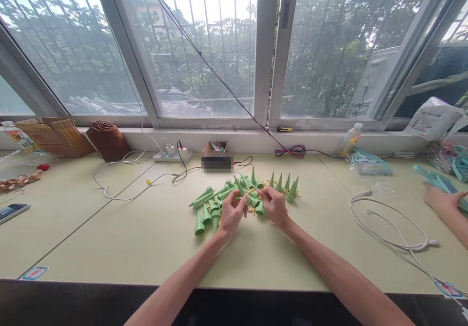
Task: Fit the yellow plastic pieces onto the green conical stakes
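Note:
My left hand (233, 212) is closed around a green plastic cone-shaped spike (240, 186), its tip pointing up and to the left. A small yellow peg-like piece (250, 191) shows at the spike, between my two hands. With thumb and fingers pinched together, my right hand (274, 206) is just to the right of that piece; what it grips is too small to make out. Around and under both hands lies a pile of similar green spikes (206, 217), some upright, others on their sides. Several of them stand in a group on the right (292, 189) among small yellow pieces.
Behind the pile stands a small open box (217, 163), with a power strip (171, 156) to its left. A white cable (387, 240) lies coiled on the right. At the far right, another person's hand (444, 206) touches a light-blue item. A phone-like device (13, 212) lies left.

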The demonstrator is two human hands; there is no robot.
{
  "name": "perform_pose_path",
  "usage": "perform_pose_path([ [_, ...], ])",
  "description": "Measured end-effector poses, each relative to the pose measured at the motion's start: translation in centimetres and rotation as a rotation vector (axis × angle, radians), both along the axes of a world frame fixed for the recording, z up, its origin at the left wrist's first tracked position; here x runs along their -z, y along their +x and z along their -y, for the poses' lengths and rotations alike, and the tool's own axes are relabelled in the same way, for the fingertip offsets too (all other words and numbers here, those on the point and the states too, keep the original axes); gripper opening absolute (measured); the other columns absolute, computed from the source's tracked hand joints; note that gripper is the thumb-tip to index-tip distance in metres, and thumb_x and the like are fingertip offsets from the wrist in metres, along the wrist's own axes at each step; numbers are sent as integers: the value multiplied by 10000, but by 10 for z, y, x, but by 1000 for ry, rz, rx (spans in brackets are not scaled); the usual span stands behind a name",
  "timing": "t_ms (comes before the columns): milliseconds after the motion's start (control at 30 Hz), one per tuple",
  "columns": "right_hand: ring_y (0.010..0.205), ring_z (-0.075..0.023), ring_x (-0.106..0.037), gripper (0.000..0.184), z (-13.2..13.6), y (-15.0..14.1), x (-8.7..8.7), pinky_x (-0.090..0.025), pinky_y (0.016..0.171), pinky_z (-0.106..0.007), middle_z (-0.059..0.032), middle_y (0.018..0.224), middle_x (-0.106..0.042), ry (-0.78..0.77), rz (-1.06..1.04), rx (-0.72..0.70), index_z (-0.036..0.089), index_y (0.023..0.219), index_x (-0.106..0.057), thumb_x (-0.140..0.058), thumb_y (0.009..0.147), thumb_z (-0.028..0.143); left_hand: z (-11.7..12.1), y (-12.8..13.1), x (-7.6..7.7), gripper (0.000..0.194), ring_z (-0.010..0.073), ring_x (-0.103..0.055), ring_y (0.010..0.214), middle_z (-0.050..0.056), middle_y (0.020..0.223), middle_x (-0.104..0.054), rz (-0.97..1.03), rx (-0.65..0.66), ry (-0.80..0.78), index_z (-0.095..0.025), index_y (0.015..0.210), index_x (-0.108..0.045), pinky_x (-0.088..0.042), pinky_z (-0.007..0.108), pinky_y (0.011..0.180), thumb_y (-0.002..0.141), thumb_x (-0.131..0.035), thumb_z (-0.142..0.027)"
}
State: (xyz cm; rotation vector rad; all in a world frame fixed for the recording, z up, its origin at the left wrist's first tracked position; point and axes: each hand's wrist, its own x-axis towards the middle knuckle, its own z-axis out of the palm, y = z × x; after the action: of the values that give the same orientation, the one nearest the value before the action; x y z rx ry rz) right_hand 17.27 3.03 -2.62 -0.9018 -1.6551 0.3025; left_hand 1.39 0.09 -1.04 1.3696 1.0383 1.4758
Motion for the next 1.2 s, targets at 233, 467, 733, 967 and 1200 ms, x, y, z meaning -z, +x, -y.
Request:
perform_pose_path([
  [233, 466, -94, -298, 483, -1, 0, 3, -269, 469, -244, 53, 506, -370, 70, 104, 71, 202, 579, -406, -481, 992, 440, 1, 1, -3, 301, 88, -541, 472, -7, 749, -578, 37, 2, -4, -164, 849, -585, -439, 213, 392, 820, -701, -439],
  [467, 546, -114, -516, 238, -1, -1, 4, -414, 523, -238, 2, 713, -608, -50, 83, -19, 180, 865, -608, -575, 949, 400, -2, 0, 0, 311, 71, -509, 451, 6, 755, -601, 151, 10, -43, -155, 823, -585, -425, 205, 390, 800, -719, -435],
  [733, 755, -172, -630, 219, 0, 1, -1, -528, 613, -278, -71, 981, -655, -34, 99, -119, 216, 1132, -638, -529, 977, 325, -5, -2, 0, 355, 55, -460, 388, -14, 695, -588, 268, 71, -165, -145, 900, -623, -371, 194, 331, 766, -742, -451],
  [967, 781, -173, -631, 183, 0, 1, -1, -533, 635, -279, -65, 945, -652, 9, 79, -158, 218, 1011, -669, -515, 988, 313, -5, -2, 0, 393, 58, -437, 351, 6, 670, -620, 265, 134, -215, -140, 956, -634, -299, 188, 297, 778, -729, -476],
  [1200, 770, -175, -623, 179, 0, 3, -1, -508, 621, -272, -59, 871, -661, 46, 71, -160, 208, 913, -689, -550, 971, 306, -4, -3, -1, 382, 50, -425, 349, -2, 653, -607, 250, 167, -230, -149, 922, -628, -272, 181, 305, 780, -720, -491],
])
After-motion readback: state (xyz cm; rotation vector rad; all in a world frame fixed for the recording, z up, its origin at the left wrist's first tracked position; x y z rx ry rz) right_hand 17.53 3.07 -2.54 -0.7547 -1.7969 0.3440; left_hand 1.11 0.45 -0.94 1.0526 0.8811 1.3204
